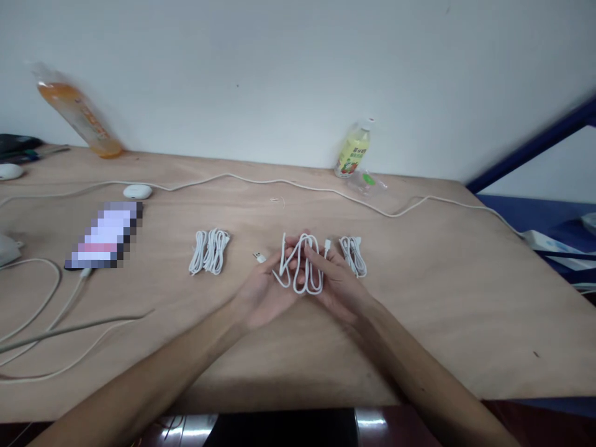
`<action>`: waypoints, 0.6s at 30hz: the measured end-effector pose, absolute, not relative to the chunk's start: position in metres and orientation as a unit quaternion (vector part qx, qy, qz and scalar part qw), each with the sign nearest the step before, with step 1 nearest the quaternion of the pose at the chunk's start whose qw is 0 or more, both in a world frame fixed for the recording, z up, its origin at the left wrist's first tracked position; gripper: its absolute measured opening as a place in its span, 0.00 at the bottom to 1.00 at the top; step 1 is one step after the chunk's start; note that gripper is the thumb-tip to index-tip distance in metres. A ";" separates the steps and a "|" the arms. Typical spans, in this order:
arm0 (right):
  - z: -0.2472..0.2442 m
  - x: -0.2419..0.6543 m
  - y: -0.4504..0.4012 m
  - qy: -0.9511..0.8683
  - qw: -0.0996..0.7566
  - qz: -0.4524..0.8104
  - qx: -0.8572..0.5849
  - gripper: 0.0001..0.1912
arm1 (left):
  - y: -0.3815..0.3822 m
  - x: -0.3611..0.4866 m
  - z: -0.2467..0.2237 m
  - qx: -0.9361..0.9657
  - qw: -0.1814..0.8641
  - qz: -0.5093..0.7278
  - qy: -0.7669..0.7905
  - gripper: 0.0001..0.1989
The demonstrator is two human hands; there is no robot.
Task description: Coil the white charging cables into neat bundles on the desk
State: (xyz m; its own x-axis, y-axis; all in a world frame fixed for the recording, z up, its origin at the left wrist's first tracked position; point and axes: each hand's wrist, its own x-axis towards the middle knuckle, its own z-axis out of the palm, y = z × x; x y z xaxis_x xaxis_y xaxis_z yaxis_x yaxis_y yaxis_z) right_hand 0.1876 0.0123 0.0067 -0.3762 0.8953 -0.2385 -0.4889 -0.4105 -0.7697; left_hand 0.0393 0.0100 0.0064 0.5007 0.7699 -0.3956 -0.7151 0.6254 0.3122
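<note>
Above the middle of the wooden table, a white USB cable [308, 287] is gathered in several loose loops between my hands. My left hand [263, 297] is closed on its left part, and the metal USB plug [259, 256] sticks out past the thumb. With the thumb laid over the loops, my right hand [339, 282] grips the right part; the cable's other end [328, 244] points up by the fingers. Some fingertips are hidden behind the loops. Bundled white cables [209, 251] lie left of my hands, and another white cable bundle [354, 254] lies close to the right one.
A phone [105, 236] with a plugged-in cable and a white earbud case [138, 191] lie at left. An orange drink bottle [81, 118] and a yellow-green bottle [354, 149] stand by the wall. A long white cord [284, 181] crosses the table [447, 298].
</note>
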 end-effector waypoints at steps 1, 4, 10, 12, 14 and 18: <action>0.007 0.188 0.013 -0.316 0.444 0.768 -0.337 0.23 | 0.011 0.035 0.005 0.057 0.864 0.426 0.261 0.09; 0.006 0.192 0.016 -0.342 0.428 0.756 -0.358 0.25 | 0.014 0.024 0.004 0.093 0.869 0.410 0.263 0.07; -0.002 0.197 0.021 -0.402 0.432 0.691 -0.417 0.29 | 0.024 0.009 0.005 0.186 0.859 0.392 0.270 0.16; -0.003 0.197 0.020 -0.428 0.425 0.664 -0.442 0.29 | 0.024 0.009 0.005 0.205 0.853 0.387 0.284 0.15; -0.003 0.195 0.019 -0.450 0.426 0.642 -0.452 0.29 | 0.022 0.010 0.005 0.225 0.841 0.388 0.303 0.14; -0.001 0.191 0.018 -0.465 0.453 0.620 -0.442 0.31 | 0.018 0.013 0.005 0.249 0.831 0.387 0.312 0.17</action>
